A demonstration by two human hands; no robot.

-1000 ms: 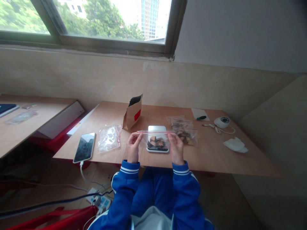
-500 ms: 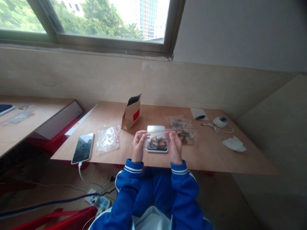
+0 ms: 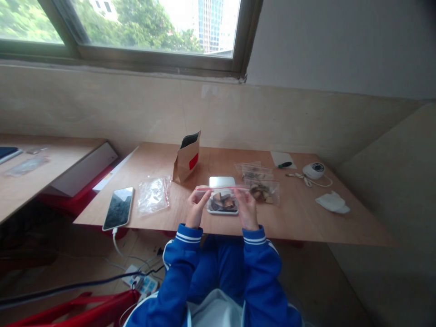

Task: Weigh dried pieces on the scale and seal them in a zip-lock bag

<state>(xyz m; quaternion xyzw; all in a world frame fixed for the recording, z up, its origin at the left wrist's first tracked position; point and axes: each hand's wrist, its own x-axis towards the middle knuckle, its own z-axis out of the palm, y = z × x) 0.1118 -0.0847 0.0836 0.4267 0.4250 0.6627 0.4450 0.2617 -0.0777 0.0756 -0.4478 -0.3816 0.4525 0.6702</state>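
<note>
A clear zip bag with a red seal strip and brown dried slices inside is held up between my two hands. My left hand pinches its top left corner, and my right hand pinches the seal towards the right. Behind and below the bag lies a white kitchen scale, partly hidden by it. Right of my right hand, filled zip bags of similar brown pieces lie on the table. A brown paper pouch with a red label stands with its top open, beyond my left hand.
Flat clear zip bags and a plugged-in phone lie on the left of the wooden table. To the right are a green-black screwdriver-like tool on paper, a small white fan-like device with a cable, and a crumpled white tissue.
My thumbs have moved inward along the red seal, the right one most clearly. The bag stays in both hands over the scale. The view has shifted slightly.
</note>
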